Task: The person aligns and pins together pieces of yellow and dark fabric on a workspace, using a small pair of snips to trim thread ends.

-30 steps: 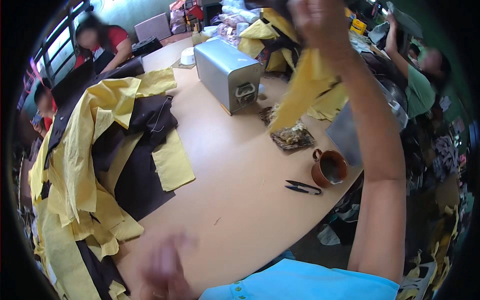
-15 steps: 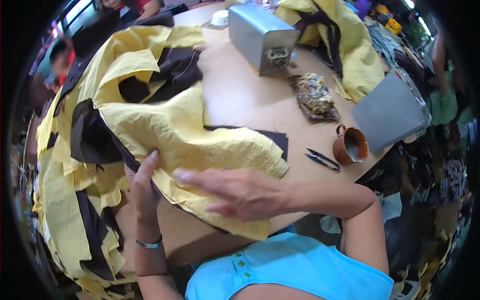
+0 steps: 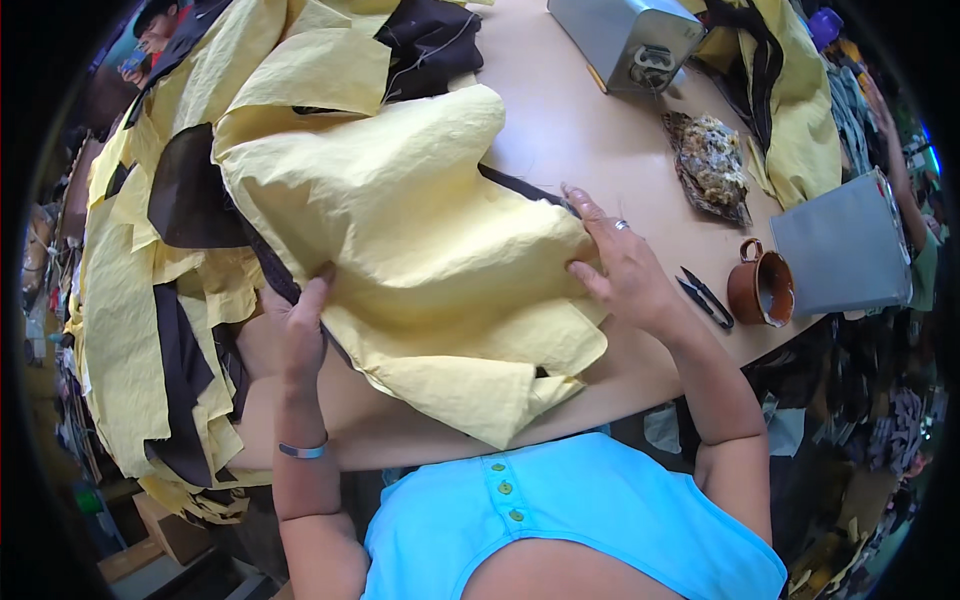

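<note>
A large yellow fabric piece (image 3: 430, 230) with a dark seamed edge spreads over the table in front of me. My left hand (image 3: 300, 320) is closed on its dark left edge, thumb on top and fingers hidden underneath. At the right end of the same cloth, my right hand (image 3: 630, 270) rests with thumb and fingers apart. A dark fabric strip (image 3: 525, 185) shows from beneath the cloth, close to the right fingertips. Black thread snips (image 3: 706, 298) lie to the right of that hand, beside a brown mug (image 3: 760, 285).
More yellow and dark fabric (image 3: 125, 330) hangs over the table's left side. A metal tin (image 3: 640, 45) stands at the back, a grey box (image 3: 845, 245) at the right edge. Between them lie a crusty brownish lump (image 3: 708, 165) and another yellow cloth (image 3: 805, 120). A person (image 3: 160, 30) is at the far left.
My right hand has swung from over the cloth's middle to its right end, its fingers now spread. The cloth lies more spread out, its near corner folded. My left hand keeps its edge.
</note>
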{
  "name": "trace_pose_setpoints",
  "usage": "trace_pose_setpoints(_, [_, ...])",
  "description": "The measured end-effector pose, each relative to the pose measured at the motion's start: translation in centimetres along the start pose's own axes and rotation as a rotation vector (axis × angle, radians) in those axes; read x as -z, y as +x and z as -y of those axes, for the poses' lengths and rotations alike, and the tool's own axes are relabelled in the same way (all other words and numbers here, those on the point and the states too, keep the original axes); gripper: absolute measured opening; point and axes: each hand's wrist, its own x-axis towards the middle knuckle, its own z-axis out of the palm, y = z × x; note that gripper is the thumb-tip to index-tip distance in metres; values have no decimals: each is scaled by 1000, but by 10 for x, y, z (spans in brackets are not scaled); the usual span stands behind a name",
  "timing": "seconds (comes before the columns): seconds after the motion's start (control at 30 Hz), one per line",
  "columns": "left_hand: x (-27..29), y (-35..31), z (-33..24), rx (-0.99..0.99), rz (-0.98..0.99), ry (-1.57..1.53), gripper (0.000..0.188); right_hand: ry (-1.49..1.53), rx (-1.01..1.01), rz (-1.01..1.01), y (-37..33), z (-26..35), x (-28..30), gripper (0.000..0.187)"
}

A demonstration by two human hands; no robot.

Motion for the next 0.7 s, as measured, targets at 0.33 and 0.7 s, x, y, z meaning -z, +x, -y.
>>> trace_pose_setpoints(0.33, [-2,13,3,-3,55,235,35,-39,128,-246,18,-6,14,58])
trace_pose_setpoints(0.7, [35,22,47,50,-12,129,39,-299,-145,-149,21,-38,70,63])
